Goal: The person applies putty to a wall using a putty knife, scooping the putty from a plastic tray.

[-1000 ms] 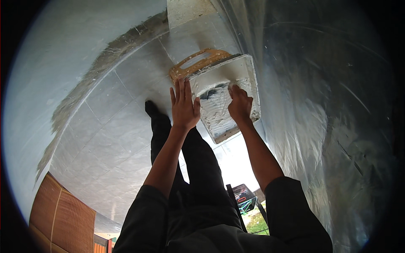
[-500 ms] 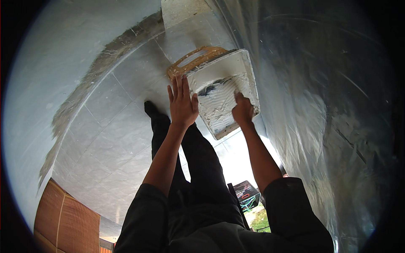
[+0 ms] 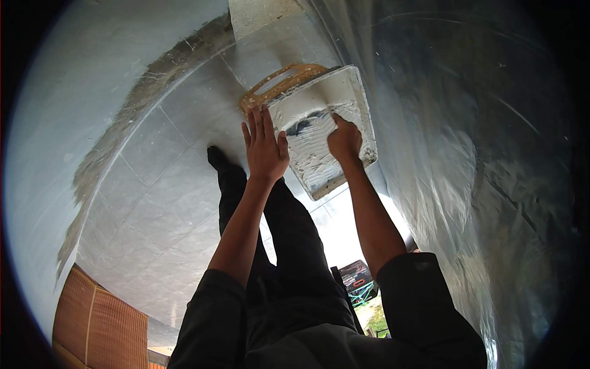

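Observation:
A paint tray (image 3: 332, 92) caked with white paint or plaster lies tilted ahead of me, its ribbed slope showing a dark bare patch. My left hand (image 3: 266, 150) is open with fingers stretched, beside the tray's left edge; whether it touches is unclear. Over the right part of the tray is my right hand (image 3: 345, 141), its index finger pointing toward the ribbed slope and the other fingers curled in. No tool shows in it. Behind the tray's far left edge sits a tan plastic piece (image 3: 294, 72) with a long slot, spattered white.
Clear plastic sheeting (image 3: 442, 154) hangs along the right. On the left runs a pale wall (image 3: 74, 98) with a rough grey band at its base, above a tiled floor (image 3: 166, 203). Brown woven blinds (image 3: 101, 320) are at lower left; a dark box (image 3: 356, 275) is behind me.
My right hand has moved left and slightly away from me across the tray, its index finger now showing straighter. The left hand has stayed nearly in place.

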`<state>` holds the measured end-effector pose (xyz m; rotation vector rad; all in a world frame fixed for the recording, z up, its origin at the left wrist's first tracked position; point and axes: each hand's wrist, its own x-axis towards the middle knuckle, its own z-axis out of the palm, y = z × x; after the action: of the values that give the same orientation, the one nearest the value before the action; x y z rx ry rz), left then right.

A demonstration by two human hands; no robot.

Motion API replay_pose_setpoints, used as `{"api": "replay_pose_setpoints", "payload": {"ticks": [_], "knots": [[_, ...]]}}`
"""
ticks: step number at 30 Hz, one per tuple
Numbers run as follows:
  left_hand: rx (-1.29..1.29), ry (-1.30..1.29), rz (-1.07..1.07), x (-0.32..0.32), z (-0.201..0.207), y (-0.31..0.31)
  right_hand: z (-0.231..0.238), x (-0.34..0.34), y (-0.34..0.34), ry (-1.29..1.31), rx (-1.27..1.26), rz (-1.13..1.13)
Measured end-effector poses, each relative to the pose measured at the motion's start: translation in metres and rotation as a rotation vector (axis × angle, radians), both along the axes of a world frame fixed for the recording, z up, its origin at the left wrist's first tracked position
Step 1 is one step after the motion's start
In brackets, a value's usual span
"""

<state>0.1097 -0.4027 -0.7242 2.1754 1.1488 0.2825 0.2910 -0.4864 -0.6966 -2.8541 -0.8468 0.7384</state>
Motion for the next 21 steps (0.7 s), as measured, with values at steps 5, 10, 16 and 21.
{"api": "replay_pose_setpoints", "payload": {"ticks": [5, 10, 16, 21], "knots": [[-0.003, 0.029, -0.021, -0.009, 0.003, 0.004, -0.005, -0.082, -0.004, 0.043, -0.053, 0.267], [-0.011, 0.044, -0.053, -0.009, 0.016, 0.011, -0.013, -0.076, -0.044, 0.259, 0.143, 0.08], [-0.027, 0.008, -0.074, -0.023, 0.051, 0.023, 0.018, -0.02, -0.07, 0.977, 0.563, -0.619], [-0.049, -0.024, -0.096, -0.021, 0.104, 0.037, 0.075, 0.006, -0.067, 1.333, 0.785, -0.737]]}}
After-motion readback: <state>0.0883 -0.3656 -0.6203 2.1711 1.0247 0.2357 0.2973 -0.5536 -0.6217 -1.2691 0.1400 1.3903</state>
